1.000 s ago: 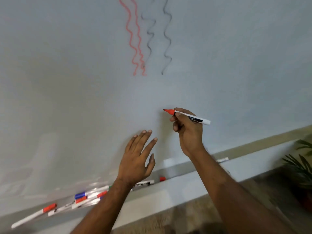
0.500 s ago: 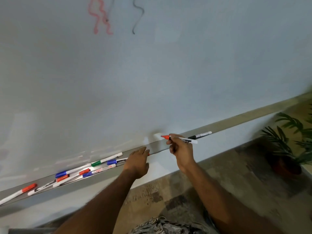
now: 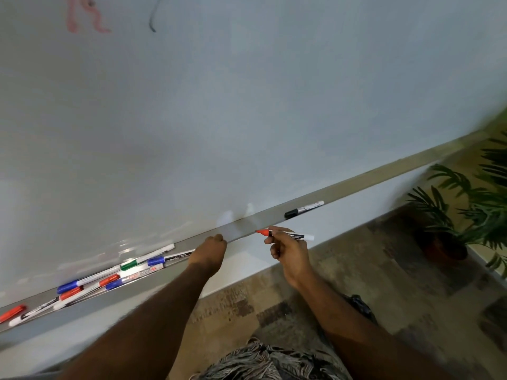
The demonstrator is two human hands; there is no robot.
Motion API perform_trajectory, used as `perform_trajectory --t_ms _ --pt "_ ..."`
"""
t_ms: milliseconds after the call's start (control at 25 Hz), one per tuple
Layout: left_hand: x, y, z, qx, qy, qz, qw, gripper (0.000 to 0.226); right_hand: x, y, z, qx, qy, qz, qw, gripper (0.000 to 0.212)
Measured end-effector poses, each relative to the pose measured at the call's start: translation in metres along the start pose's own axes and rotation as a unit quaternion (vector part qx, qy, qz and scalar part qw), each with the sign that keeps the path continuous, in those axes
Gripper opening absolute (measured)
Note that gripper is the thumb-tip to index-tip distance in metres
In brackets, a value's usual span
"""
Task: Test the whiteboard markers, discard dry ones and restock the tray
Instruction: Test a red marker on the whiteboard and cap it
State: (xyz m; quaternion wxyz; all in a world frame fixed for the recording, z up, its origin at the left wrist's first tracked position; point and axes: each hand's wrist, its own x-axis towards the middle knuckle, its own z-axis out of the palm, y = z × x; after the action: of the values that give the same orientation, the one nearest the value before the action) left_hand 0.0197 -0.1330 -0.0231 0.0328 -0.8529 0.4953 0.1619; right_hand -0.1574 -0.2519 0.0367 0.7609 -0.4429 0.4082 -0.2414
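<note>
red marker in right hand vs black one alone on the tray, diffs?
Red marker is gripped by the right hand, off the tray; black marker lies loose on the tray. Red's end tapers to a point; black's is a blunt cap. Both have white barrels.

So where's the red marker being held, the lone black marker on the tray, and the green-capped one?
red marker [image 3: 295, 236]: head view, on its black label.
black marker [image 3: 304, 208]: head view, middle of the barrel.
green-capped marker [image 3: 145, 257]: head view, white barrel just beside the cap.
</note>
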Motion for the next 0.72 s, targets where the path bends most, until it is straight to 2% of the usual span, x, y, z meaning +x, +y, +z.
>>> perform_trajectory --t_ms 200,280,360,480,560,640,720 --pt "0.009 -0.008 -0.008 -0.035 0.037 -0.014 0.999 0.032 0.006 -0.007 -0.012 -0.012 -0.007 -0.01 1.0 0.018" --pt "0.009 -0.009 -0.011 -0.085 0.059 -0.021 0.994 0.023 0.009 -0.011 -0.015 -0.012 -0.016 -0.021 1.0 0.018" --pt "0.006 -0.004 -0.016 -0.171 0.118 -0.02 0.978 0.018 0.013 -0.014 -0.016 -0.019 -0.024 -0.029 0.999 0.018" --pt "-0.004 0.015 -0.035 -0.339 0.171 0.005 0.925 0.026 0.017 -0.019 -0.011 -0.032 -0.037 -0.043 0.998 0.016" --pt "-0.011 0.029 -0.049 -0.406 0.188 0.017 0.894 0.036 0.018 -0.022 -0.007 -0.043 -0.044 -0.056 0.997 0.015" --pt "-0.017 0.038 -0.06 -0.427 0.209 0.026 0.879 0.044 0.019 -0.025 -0.002 -0.059 -0.053 -0.068 0.995 0.017" --pt "-0.022 0.045 -0.068 -0.414 0.22 0.035 0.882 0.046 0.019 -0.025 0.001 -0.075 -0.065 -0.074 0.992 0.018"
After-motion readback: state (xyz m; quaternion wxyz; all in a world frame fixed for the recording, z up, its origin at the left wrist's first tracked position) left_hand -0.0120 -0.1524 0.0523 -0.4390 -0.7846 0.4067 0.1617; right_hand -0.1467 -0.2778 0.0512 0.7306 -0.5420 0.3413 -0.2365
